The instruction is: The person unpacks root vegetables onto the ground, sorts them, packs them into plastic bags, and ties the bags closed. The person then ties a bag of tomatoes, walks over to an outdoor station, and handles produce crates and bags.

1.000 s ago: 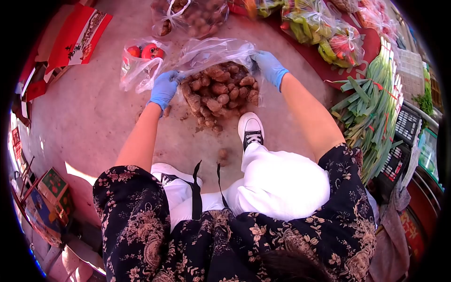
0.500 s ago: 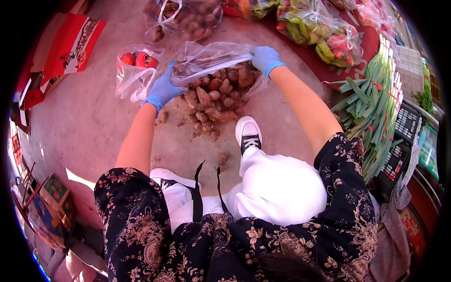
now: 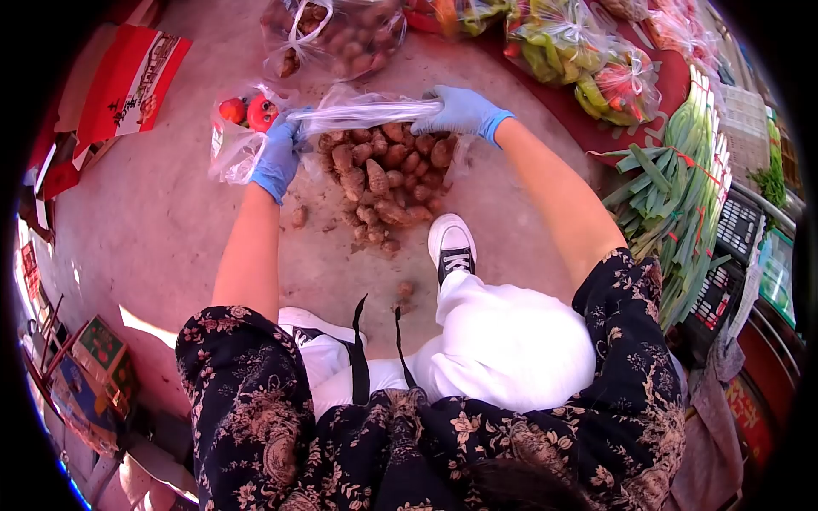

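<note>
A clear plastic bag [image 3: 371, 113] stretches between my two blue-gloved hands, its upper edge gathered into a band. My left hand [image 3: 279, 155] is closed on the band's left end. At the right end, my right hand [image 3: 464, 112] grips the plastic, fingers bent over it. Below the band lies a heap of brown taro roots [image 3: 388, 175], partly inside the bag and partly spilling onto the floor towards me. Just left of my left hand sits a small clear bag with red fruits or vegetables [image 3: 262, 112] in it.
A larger bag of brown roots [image 3: 341, 38] stands beyond. Bags of green and red peppers [image 3: 554, 47] are at the far right, with bundled leeks [image 3: 682, 187] nearer. My shoe [image 3: 452, 243] is close to the heap. A red carton [image 3: 132, 81] lies left.
My left hand has turned and closed on the bag's edge. My right hand has shifted slightly left and down. The plastic has drawn into a narrower band, uncovering more roots.
</note>
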The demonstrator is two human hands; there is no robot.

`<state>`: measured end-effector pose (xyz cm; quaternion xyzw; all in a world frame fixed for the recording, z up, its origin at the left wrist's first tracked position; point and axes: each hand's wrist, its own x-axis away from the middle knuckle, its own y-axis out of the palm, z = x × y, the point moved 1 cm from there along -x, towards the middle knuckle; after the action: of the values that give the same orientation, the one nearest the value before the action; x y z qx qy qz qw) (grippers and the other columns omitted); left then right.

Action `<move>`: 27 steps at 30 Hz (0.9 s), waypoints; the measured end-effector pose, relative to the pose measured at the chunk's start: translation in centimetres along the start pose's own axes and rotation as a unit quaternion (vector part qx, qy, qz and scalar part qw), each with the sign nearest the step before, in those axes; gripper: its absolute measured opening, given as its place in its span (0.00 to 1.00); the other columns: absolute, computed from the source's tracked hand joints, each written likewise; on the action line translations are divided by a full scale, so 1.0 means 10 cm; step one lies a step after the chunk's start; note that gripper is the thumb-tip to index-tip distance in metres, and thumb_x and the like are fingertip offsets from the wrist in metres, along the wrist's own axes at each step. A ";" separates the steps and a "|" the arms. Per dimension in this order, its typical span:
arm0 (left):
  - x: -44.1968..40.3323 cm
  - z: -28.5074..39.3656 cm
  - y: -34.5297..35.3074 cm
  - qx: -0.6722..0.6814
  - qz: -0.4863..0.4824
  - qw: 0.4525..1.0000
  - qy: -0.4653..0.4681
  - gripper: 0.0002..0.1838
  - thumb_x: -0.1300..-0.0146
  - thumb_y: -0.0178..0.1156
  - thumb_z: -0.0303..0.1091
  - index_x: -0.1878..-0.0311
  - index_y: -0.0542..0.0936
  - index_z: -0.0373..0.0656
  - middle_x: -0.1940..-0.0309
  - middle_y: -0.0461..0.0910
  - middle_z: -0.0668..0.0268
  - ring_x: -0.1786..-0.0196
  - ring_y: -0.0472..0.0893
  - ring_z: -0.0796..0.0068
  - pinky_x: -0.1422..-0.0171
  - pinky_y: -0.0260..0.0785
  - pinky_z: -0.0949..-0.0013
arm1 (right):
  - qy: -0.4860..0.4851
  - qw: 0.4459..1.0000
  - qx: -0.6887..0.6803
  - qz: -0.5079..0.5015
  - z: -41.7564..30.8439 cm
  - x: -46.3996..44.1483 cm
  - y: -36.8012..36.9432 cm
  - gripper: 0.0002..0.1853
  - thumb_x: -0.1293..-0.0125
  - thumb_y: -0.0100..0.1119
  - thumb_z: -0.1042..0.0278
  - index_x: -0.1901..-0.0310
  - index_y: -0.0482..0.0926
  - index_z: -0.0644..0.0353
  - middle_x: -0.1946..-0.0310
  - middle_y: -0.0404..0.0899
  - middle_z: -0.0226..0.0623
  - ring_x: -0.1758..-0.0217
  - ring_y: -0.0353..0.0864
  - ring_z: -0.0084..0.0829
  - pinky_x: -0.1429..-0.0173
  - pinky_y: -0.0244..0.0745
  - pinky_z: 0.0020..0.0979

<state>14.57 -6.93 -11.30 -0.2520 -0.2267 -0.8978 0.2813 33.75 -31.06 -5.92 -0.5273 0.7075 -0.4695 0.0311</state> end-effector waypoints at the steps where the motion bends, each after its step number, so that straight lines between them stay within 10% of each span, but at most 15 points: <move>1: 0.14 0.16 0.06 -0.069 -0.032 0.997 -0.023 0.21 0.42 0.55 0.32 0.45 0.70 0.39 0.73 0.72 0.72 0.73 0.68 0.84 0.67 0.62 0.79 | 0.065 0.989 0.128 -0.049 0.02 0.03 -0.02 0.24 0.43 0.54 0.54 0.53 0.76 0.67 0.51 0.75 0.54 0.47 0.75 0.46 0.44 0.70 0.38; 7: 0.13 0.18 0.23 -0.596 -0.128 0.792 -0.030 0.24 0.47 0.61 0.45 0.49 0.77 0.41 0.60 0.81 0.58 0.58 0.78 0.71 0.52 0.68 0.69 | 0.086 0.991 0.082 0.056 0.42 -0.07 0.10 0.15 0.45 0.54 0.61 0.59 0.80 0.60 0.59 0.80 0.45 0.57 0.79 0.42 0.51 0.72 0.38; 10: 0.26 0.28 0.36 -0.479 -0.082 0.869 -0.091 0.21 0.43 0.58 0.42 0.49 0.77 0.41 0.59 0.81 0.62 0.58 0.78 0.73 0.50 0.67 0.71 | 0.067 0.954 -0.292 0.021 0.55 -0.07 0.19 0.14 0.37 0.47 0.67 0.55 0.78 0.61 0.60 0.80 0.39 0.59 0.80 0.36 0.51 0.71 0.37; 14: 0.27 0.13 0.21 -0.346 -0.135 0.925 0.079 0.18 0.37 0.54 0.37 0.47 0.75 0.38 0.59 0.80 0.65 0.57 0.77 0.75 0.48 0.66 0.73 | 0.176 0.749 -0.639 -0.007 0.84 -0.10 0.58 0.14 0.35 0.46 0.68 0.51 0.76 0.62 0.62 0.77 0.30 0.65 0.73 0.25 0.54 0.72 0.27; 17: 0.29 0.06 0.13 -0.130 -0.141 0.979 0.070 0.16 0.35 0.50 0.33 0.46 0.73 0.37 0.58 0.79 0.66 0.55 0.76 0.76 0.47 0.66 0.73 | 0.057 0.945 -0.321 0.011 0.40 0.14 0.43 0.15 0.33 0.43 0.67 0.50 0.74 0.63 0.61 0.78 0.33 0.64 0.76 0.26 0.57 0.74 0.28; 20: 0.38 0.07 0.18 0.023 -0.129 0.991 0.020 0.14 0.34 0.47 0.31 0.48 0.73 0.36 0.60 0.77 0.67 0.57 0.75 0.76 0.50 0.68 0.73 | 0.202 0.795 -0.569 -0.055 0.21 0.14 0.53 0.15 0.32 0.41 0.65 0.51 0.74 0.63 0.61 0.78 0.35 0.65 0.77 0.27 0.60 0.74 0.29; 22: 0.44 0.14 0.27 0.051 -0.058 0.997 0.018 0.13 0.33 0.46 0.32 0.50 0.74 0.37 0.65 0.77 0.68 0.63 0.76 0.77 0.57 0.69 0.74 | 0.217 0.790 -0.571 -0.052 -0.04 0.26 0.42 0.14 0.33 0.43 0.60 0.64 0.77 0.59 0.68 0.78 0.33 0.68 0.73 0.25 0.66 0.70 0.27; 23: 0.24 -0.03 -0.05 0.078 -0.178 0.980 -0.048 0.10 0.33 0.47 0.35 0.56 0.75 0.40 0.73 0.74 0.71 0.73 0.72 0.81 0.69 0.64 0.77 | 0.206 0.796 -0.564 -0.073 0.00 0.25 0.42 0.14 0.33 0.43 0.60 0.64 0.77 0.58 0.68 0.78 0.33 0.69 0.73 0.25 0.68 0.70 0.27; 27: 0.52 0.35 0.14 -0.086 -0.090 0.978 -0.166 0.14 0.35 0.52 0.41 0.58 0.79 0.40 0.68 0.80 0.68 0.70 0.75 0.78 0.68 0.67 0.75 | 0.215 0.723 -0.647 -0.113 -0.30 0.38 0.36 0.13 0.33 0.43 0.59 0.64 0.76 0.56 0.69 0.77 0.30 0.71 0.73 0.23 0.73 0.70 0.26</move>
<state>12.87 -8.05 -5.19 -0.3991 -0.2136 -0.8813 0.1354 27.87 -32.07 -5.08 -0.3805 0.7620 0.0011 -0.5240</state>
